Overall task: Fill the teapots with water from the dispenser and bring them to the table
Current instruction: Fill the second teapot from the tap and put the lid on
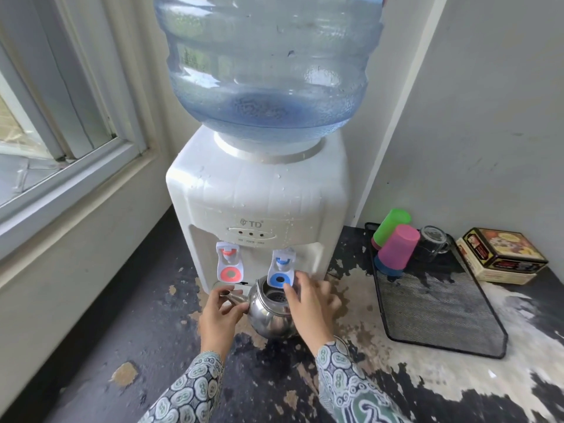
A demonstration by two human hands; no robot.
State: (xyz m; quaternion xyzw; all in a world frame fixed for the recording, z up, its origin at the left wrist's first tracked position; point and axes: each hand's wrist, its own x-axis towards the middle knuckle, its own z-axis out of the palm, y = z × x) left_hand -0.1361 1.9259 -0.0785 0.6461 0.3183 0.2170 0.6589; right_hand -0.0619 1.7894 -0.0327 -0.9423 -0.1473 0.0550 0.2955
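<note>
A shiny steel teapot [270, 315] without its lid stands on the counter under the blue tap [281, 271] of the white water dispenser [259, 206]. My left hand [221, 315] grips the teapot's spout from the left. Beside the teapot's right side, my right hand [311, 303] has its fingers spread and its thumb at the blue tap lever. A red tap [229, 265] sits to the left of the blue one. A large blue water bottle [268, 62] tops the dispenser. No water stream shows.
A black mesh tray [439, 319] lies to the right, holding upturned green [390, 227] and pink [396, 250] cups and a glass mug [433, 242]. A printed tin box [503, 254] stands at the far right. The window [55, 141] is on the left. The counter paint is peeling.
</note>
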